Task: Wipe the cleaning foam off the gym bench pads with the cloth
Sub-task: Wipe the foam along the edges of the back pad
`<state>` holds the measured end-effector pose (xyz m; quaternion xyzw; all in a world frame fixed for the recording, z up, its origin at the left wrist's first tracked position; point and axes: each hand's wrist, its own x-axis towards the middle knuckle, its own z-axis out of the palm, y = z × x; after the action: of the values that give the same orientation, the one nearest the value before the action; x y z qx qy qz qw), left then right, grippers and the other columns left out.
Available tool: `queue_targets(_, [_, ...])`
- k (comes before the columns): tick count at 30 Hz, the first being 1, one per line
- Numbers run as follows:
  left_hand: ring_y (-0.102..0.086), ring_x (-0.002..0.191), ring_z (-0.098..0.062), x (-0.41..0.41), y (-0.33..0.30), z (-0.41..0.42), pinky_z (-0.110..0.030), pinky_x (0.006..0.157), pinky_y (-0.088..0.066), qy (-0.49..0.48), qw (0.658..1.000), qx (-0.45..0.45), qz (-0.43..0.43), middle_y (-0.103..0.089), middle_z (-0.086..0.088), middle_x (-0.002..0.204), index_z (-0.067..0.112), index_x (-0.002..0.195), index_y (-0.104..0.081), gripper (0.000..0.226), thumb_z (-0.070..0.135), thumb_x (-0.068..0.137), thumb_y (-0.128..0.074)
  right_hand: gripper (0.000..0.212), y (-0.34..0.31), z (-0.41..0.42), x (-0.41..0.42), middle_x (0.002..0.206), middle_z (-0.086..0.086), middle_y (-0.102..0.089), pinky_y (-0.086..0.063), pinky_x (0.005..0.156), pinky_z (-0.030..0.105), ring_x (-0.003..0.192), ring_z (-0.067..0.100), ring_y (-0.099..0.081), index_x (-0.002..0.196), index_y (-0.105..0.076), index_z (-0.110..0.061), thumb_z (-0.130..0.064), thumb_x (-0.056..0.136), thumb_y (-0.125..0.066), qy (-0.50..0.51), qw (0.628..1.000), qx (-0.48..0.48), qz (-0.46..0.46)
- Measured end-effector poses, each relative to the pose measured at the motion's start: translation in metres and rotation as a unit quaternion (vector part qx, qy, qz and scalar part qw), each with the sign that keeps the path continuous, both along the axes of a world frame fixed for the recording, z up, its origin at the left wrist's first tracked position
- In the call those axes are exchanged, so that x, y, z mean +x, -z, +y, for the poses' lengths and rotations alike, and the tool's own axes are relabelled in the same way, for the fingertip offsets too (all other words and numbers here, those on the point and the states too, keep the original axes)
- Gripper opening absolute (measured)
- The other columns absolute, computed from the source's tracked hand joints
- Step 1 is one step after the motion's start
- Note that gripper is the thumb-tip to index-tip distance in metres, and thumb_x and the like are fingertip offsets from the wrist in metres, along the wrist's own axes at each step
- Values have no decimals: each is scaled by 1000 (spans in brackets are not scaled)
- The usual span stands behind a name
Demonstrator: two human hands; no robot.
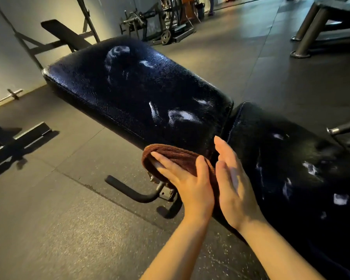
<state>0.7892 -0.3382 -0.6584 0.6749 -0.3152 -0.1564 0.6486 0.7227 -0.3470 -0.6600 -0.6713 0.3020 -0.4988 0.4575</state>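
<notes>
The wiping looks not yet begun — white foam (182, 116) still streaks the back pad (133, 93) and the seat pad (291, 158). The left hand (182, 178) holds the brown cloth (170, 156) at the back pad's near edge, fingers (160, 158) straight beneath it, thumb over its top. The right hand (232, 178) is flat and empty just beside it. Next — probably lift the cloth onto the foam.

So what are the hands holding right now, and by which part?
The left hand grips the brown cloth at its near end. The right hand is open, holding nothing.
</notes>
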Motion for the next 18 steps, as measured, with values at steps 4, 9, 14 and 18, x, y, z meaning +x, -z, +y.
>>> queue_targets(4, [12,141,-2,1,-8,0,-16,109,-11,-13,1000,-12,-10,31,-9,155,42,140,30,94,25,97,-52,40,0,-1,-4,151,-23,-23,-19,98,-4,132,-21,-19,136,-20,-51,-46,97,-27,-11,999,-6,39])
queue_targets(9, [15,147,-17,32,-33,-14,-36,118,0,-89,995,-3,-55,22,-11,158,30,147,24,71,35,103,-32,50,3,-1,-6,155,-16,-23,-21,97,-4,135,-16,-19,145,-23,-39,-51,96,-22,-8,998,-31,60])
queue_targets(14, [7,148,-22,68,-64,-27,-36,119,0,-159,983,-3,-90,11,-14,160,20,152,14,68,29,104,-32,55,2,-4,-5,155,-17,-19,-23,98,-2,136,-12,-20,148,-26,-33,-51,95,-24,-37,997,-43,60])
queue_targets(18, [-5,148,-26,128,-109,-34,-30,116,-4,-230,967,19,-111,0,-17,160,13,153,5,65,29,104,-33,50,1,0,-7,155,-22,-14,-22,92,-6,133,-21,-14,146,-24,-40,-46,95,-26,-66,994,-44,74])
